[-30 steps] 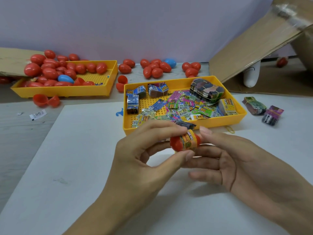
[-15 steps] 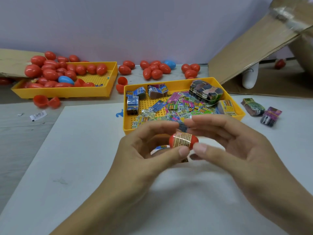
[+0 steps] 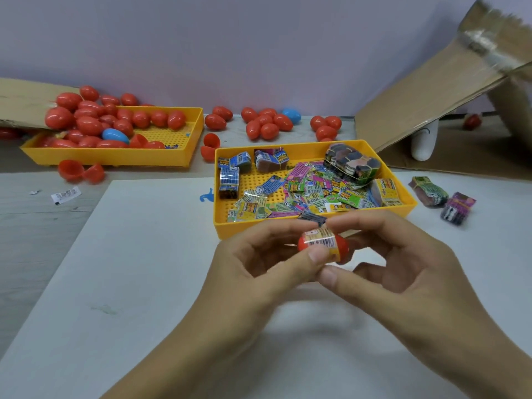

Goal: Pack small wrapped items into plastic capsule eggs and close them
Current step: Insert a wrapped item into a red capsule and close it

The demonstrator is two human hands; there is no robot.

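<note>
Red plastic egg [image 3: 324, 246] with a printed packet [image 3: 320, 238] wrapped over it, pinched between both hands.

Left hand [image 3: 259, 272] and right hand [image 3: 403, 272] each clamp thumb and fingertips on the smooth, glossy egg, centre frame above a matte white board [image 3: 115, 283]. At 12 o'clock, a perforated yellow tray [image 3: 288, 230] of crinkly packets; at 10 o'clock, a second yellow tray [image 3: 184, 151] heaped with eggs. Cardboard flap [image 3: 431, 105] at 2 o'clock; plain pale wall [image 3: 259, 47].

Plain lilac wall [image 3: 259, 38] (evenly lit), pale wood-grain tabletop [image 3: 34, 240], white sheet [image 3: 129, 283], leaning cardboard flap [image 3: 431, 96]
</note>
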